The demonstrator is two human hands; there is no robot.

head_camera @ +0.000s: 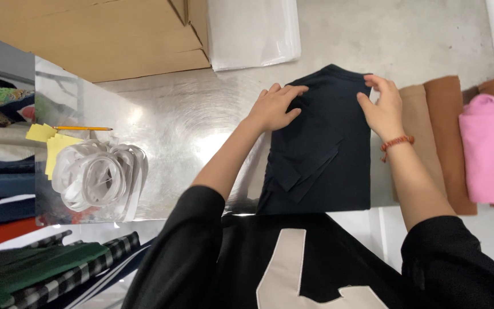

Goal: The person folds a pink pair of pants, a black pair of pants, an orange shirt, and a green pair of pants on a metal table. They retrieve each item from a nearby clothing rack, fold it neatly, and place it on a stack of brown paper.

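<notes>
A dark navy garment (321, 149) lies folded into a long rectangle on a shiny metal table (184, 123). My left hand (274, 107) rests flat on its upper left part, fingers spread over the cloth. My right hand (381, 106) presses the upper right edge, fingers curled at the fold near the collar. A red braided band is on my right wrist. Neither hand lifts the cloth.
Right of the garment lie folded tan and brown cloths (444, 126) with a pink folded garment (490, 149) on top. A cardboard box (98, 34) and clear plastic bags (253, 31) sit at the back. White paper bands (101, 171), yellow notes and a pencil (81, 128) are at left.
</notes>
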